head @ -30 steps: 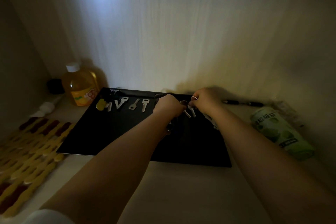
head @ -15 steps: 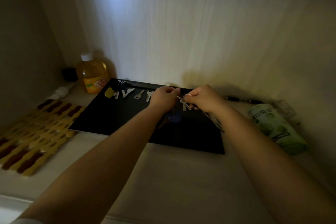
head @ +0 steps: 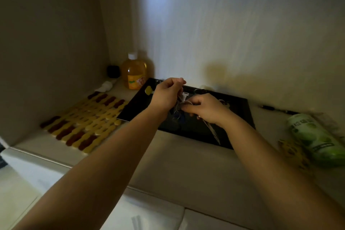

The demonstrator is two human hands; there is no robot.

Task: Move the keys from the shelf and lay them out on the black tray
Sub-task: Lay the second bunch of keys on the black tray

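Observation:
The black tray (head: 240, 114) lies on the dim shelf against the back wall. Both hands hover over its middle, gripping one bunch of keys (head: 178, 110) on a ring. My left hand (head: 168, 93) pinches the top of the bunch, raised a little above the tray. My right hand (head: 205, 108) grips the ring from the right. A silver key (head: 184, 95) shows between the two hands. A yellow-headed key (head: 148, 90) lies at the tray's far left corner; the other laid-out keys are hidden behind my left hand.
An orange bottle (head: 134, 73) with a white cap stands at the back left beside a small dark object (head: 113, 70). A yellow-and-brown woven mat (head: 84, 123) lies left of the tray. A green packet (head: 315, 136) lies at the right, a dark pen (head: 276, 109) behind it.
The view has pulled back and swung left, so the tray sits further right. My left hand has lifted the key bunch slightly; both hands stay on it.

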